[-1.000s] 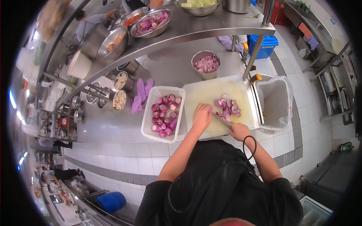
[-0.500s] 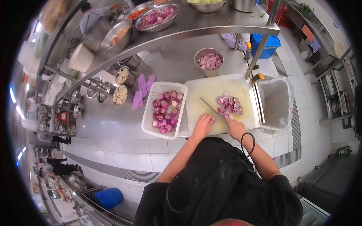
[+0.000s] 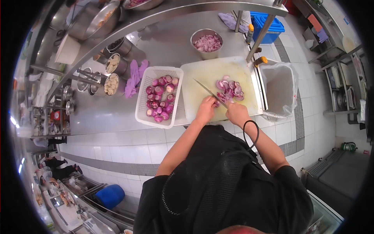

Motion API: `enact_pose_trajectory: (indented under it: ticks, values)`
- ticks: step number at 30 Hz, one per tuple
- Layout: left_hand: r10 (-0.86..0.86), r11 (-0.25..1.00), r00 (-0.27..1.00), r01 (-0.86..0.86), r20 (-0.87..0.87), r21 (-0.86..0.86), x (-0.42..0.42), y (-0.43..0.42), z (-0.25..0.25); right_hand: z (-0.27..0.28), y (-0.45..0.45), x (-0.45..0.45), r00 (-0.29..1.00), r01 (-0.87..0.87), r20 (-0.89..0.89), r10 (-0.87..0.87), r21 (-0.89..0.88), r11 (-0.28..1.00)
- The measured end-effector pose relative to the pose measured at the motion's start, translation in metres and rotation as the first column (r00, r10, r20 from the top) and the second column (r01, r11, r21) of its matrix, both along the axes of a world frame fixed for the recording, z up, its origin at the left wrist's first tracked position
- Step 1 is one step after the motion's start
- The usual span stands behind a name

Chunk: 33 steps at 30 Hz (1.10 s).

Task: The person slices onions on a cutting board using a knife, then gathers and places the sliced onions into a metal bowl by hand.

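My right hand is wrapped round the handle of a knife, whose blade points up and left across the white cutting board. Just left of the handle, my left hand presses its fingers on a small piece of red onion at the blade's edge. Sliced red onion lies in a pile beyond the knife. A white plastic basket of whole peeled red onions stands left of the board. Behind the board is a steel pot of cut onion.
A purple cloth and steel containers of pale pieces stand left of the basket. A steel shelf crosses above the counter. At the right are a lined bin, an orange-capped bottle and a blue box.
The view has tilted, so the counter sits higher in the picture. My left hand has moved down the board with the onion piece, and the knife now rests against that piece.
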<state>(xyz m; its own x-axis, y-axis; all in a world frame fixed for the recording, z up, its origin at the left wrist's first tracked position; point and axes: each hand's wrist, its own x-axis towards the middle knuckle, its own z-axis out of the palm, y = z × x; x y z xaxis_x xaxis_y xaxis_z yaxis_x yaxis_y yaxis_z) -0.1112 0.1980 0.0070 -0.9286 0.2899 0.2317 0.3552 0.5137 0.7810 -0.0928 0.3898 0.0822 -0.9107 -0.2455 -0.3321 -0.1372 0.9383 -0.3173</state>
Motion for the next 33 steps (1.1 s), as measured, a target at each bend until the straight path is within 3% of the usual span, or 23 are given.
enact_pose_trajectory:
  ticks: [1,3,6,7,9,11,12,14,15,17,20,23,27,29,33]
  values:
    - [-0.01,1.0,1.0,0.01,0.016,-0.006,0.0,-0.001,0.003,-0.015,0.0,0.002,1.0,0.002,0.015,-0.002,0.003,1.0]
    - [-0.033,0.999,0.998,0.034,0.048,-0.011,0.004,0.0,0.009,-0.056,-0.001,0.006,0.99,0.027,-0.136,-0.042,-0.11,0.994]
    - [-0.048,0.996,0.998,0.045,-0.041,-0.071,0.001,0.0,0.009,-0.054,0.0,-0.011,0.998,0.005,-0.069,-0.013,-0.117,0.993]
    - [-0.146,0.984,0.985,0.134,-0.091,-0.121,-0.003,-0.002,0.007,-0.051,0.001,-0.013,1.0,0.013,-0.01,-0.014,-0.115,0.993]
    - [-0.246,0.96,0.958,0.219,-0.15,-0.172,-0.01,0.004,0.011,-0.057,0.008,-0.01,0.994,0.021,-0.1,-0.035,-0.131,0.991]
    - [0.061,0.923,0.998,-0.057,0.0,-0.381,0.0,0.011,0.016,-0.051,0.01,-0.003,0.997,0.046,-0.049,-0.051,-0.091,0.995]
    - [0.067,0.923,0.998,-0.06,0.006,-0.381,0.002,0.008,0.015,-0.045,0.009,0.001,0.998,0.041,-0.044,-0.045,-0.091,0.995]
    - [0.271,0.956,0.956,-0.252,0.115,-0.15,0.003,0.005,0.011,-0.033,0.009,0.005,0.998,0.068,0.015,-0.067,-0.089,0.994]
    - [0.271,0.956,0.955,-0.252,0.123,-0.152,0.004,-0.002,0.011,-0.032,0.009,0.006,0.998,0.068,0.023,-0.066,-0.088,0.994]
    - [-0.088,0.986,0.99,0.07,-0.112,-0.153,0.004,-0.02,0.011,-0.033,0.009,0.002,0.998,0.058,0.018,-0.057,-0.067,0.996]
    - [-0.161,0.979,0.983,0.148,-0.085,-0.139,-0.002,-0.014,0.003,-0.028,0.003,-0.008,0.996,0.05,0.07,-0.049,-0.001,0.999]
    - [-0.085,0.988,0.993,0.074,-0.08,-0.137,-0.005,0.004,-0.002,-0.013,0.005,-0.008,0.999,0.039,-0.025,-0.04,-0.044,0.998]
    - [-0.084,0.992,0.991,0.073,-0.101,-0.107,-0.005,0.009,-0.007,-0.032,-0.002,-0.004,0.998,0.07,0.005,-0.07,-0.011,0.998]
    - [-0.028,0.995,0.996,0.02,-0.081,-0.098,-0.008,0.006,-0.015,-0.041,0.0,-0.016,0.998,0.024,-0.062,-0.025,-0.011,1.0]
    - [-0.028,0.992,0.997,0.019,-0.071,-0.122,-0.01,0.005,-0.011,-0.004,-0.001,-0.012,0.999,0.003,-0.053,-0.004,-0.01,1.0]
